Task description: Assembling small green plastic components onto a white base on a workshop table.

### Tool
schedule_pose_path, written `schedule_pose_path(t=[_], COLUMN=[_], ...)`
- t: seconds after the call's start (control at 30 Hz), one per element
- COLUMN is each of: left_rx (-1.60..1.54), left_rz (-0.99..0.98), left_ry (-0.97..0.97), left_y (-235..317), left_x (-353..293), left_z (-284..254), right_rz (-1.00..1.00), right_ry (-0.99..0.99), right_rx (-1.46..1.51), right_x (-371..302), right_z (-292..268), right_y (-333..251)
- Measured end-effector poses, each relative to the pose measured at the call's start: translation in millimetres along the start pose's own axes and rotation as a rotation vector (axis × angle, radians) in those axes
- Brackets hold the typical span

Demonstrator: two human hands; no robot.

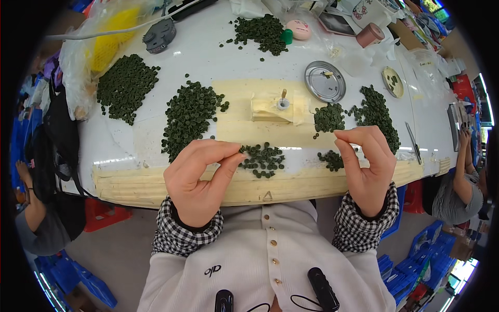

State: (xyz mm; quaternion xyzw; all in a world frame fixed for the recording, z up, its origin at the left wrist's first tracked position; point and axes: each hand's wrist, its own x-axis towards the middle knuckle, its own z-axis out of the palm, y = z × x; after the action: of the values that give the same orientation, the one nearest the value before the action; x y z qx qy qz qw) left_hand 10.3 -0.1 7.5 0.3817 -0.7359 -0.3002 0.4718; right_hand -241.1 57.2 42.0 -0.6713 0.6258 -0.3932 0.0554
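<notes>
We see many small pieces [263, 159] of dark green colour, with a matte surface; they look round and cap-like, and some show a short point in the middle. They lie in a loose group on the table [130, 151], just beside the fingertips of the left hand [200, 182]. On this hand, the index finger and the thumb are brought together as for a fine pinch, and one dark bit shows at their tips; we cannot tell if it is pinched or lies behind them. The right hand [370, 169] is curled, with index finger and thumb bent toward each other and their tips near; what is between them, we cannot tell. Below it we see a smaller cluster [330, 160] of the same pieces.

The table is white and glossy, and along its near edge run layers of creased, cream-coloured tape [150, 184]. Beyond the hands, between them, stands a block [265, 109] wrapped in wrinkled pale yellow tape, with a brown upright pin [284, 94] in a whitish round seat. A large, grainy heap [189, 114] of green pieces is at its left. To its right is a shallow round dish [325, 92] of shiny metal. Both sleeves [188, 231] are of black-and-white checked cloth, and the off-white top [239, 244] has metallic-looking buttons.
</notes>
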Motion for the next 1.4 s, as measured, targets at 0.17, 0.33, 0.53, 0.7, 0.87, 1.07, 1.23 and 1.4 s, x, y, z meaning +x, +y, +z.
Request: schedule_pose_path(t=[0.17, 0.33, 0.53, 0.7, 0.87, 1.07, 1.23, 1.4], left_rx=[-0.074, -0.162, -0.183, -0.18, -0.193, -0.208, -0.204, -0.166], left_rz=[0.001, 0.0, 0.012, 0.024, -0.021, -0.041, -0.055, -0.032], left_ry=[-0.045, -0.081, -0.064, -0.083, -0.09, -0.1, -0.118, -0.147], left_y=[1.3, 5.5, 7.7, 7.1, 9.7, 7.7, 6.9, 2.7], left_x=[-7.2, -11.3, -11.4, -8.9, -5.5, -1.9, 0.7, 1.2], left_z=[0.6, 4.7, 4.9, 6.6, 9.1, 10.7, 10.9, 12.1], right_rz=[0.003, -0.048, -0.089, -0.091, -0.09, -0.12, -0.175, -0.192], right_ry=[-0.085, -0.14, -0.224, -0.229, -0.219, -0.19, -0.181, -0.187], right_rx=[0.034, 0.284, 0.538, 0.531, 0.52, 0.491, 0.442, 0.393], right_x=[-14.0, -19.2, -26.6, -27.3, -25.2, -23.2, -19.8, -20.2], right_z=[3.9, 26.4, 48.1, 49.0, 49.3, 54.4, 55.9, 55.3], right_y=[1.4, -23.2, -36.1, -34.1, -31.7, -27.6, -25.7, -24.6])
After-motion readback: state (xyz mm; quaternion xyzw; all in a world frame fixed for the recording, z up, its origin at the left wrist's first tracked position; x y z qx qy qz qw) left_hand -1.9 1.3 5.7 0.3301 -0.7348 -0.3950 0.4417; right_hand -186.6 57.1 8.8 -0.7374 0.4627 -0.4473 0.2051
